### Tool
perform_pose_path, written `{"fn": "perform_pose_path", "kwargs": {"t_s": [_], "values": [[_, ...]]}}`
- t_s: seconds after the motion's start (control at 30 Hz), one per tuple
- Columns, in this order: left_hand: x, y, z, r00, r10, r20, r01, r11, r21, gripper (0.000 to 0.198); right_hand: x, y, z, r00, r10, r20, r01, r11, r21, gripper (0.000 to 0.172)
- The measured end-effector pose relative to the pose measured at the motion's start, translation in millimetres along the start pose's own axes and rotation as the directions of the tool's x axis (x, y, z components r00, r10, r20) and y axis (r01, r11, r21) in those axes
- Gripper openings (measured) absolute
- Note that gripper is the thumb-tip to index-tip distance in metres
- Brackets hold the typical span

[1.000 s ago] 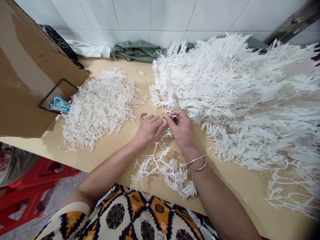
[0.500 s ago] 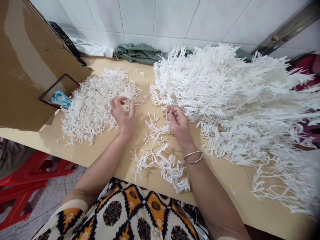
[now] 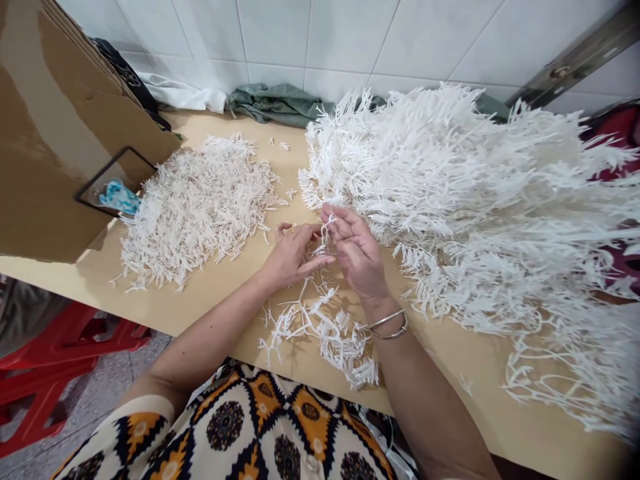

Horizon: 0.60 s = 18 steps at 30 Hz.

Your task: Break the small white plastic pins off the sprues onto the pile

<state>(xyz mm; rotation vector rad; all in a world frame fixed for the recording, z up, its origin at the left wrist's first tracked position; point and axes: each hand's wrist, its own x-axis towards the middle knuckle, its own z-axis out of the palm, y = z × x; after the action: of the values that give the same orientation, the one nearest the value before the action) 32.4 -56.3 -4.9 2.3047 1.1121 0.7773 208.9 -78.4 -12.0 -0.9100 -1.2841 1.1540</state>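
Note:
A thin white branched sprig (image 3: 325, 235), plastic-looking, is held upright in my right hand (image 3: 359, 257), with fingers bent round its upper part. My left hand (image 3: 293, 257) is beside it, thumb and forefinger apart with the sprig between their tips; whether they touch it is hard to see. Just below both hands lies a loose cluster of white branching stems (image 3: 313, 320). To the left spreads a low heap of short white pieces (image 3: 200, 207). On the right rises a big pile of long white branched sprigs (image 3: 450, 180).
A cardboard box (image 3: 55, 147) stands at the left, with a blue-and-white item (image 3: 119, 197) in a black frame beside it. Green cloth (image 3: 273, 103) and white cloth (image 3: 185, 93) lie along the tiled wall. Red stools (image 3: 75, 347) stand below the table (image 3: 445, 400).
My left hand has moved right and nearer to me, from the edge of the small-piece heap to the sprig at my right hand. My right hand's fingers have shifted and extended somewhat.

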Motion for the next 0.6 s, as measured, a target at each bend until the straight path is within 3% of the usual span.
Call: {"fn": "perform_pose_path", "kwargs": {"t_s": [0.17,0.3,0.4,0.5,0.6], "values": [[5,-11,7.4,0.989,-0.123,-0.082,0.113,0.987,-0.113,0.016,-1,-3,2,0.998,-0.065,-0.025,0.064,0.997,-0.048,0.045],[7,-20,5.4,0.966,-0.234,-0.112,0.174,0.903,-0.392,0.029,-1,-5,1,0.977,-0.17,-0.128,0.128,0.95,-0.284,0.035],[5,-21,3.5,0.955,-0.278,-0.099,0.182,0.82,-0.542,0.035,-1,-1,0,0.932,-0.3,-0.204,0.176,0.865,-0.469,0.02],[4,-20,2.1,0.959,-0.267,-0.1,0.168,0.813,-0.557,0.033,-1,2,0,0.908,-0.365,-0.205,0.2,0.808,-0.555,0.013],[4,-18,0.2,0.97,-0.23,-0.081,0.157,0.844,-0.513,0.034,-1,-1,0,0.92,-0.352,-0.172,0.187,0.781,-0.596,0.015]]}}
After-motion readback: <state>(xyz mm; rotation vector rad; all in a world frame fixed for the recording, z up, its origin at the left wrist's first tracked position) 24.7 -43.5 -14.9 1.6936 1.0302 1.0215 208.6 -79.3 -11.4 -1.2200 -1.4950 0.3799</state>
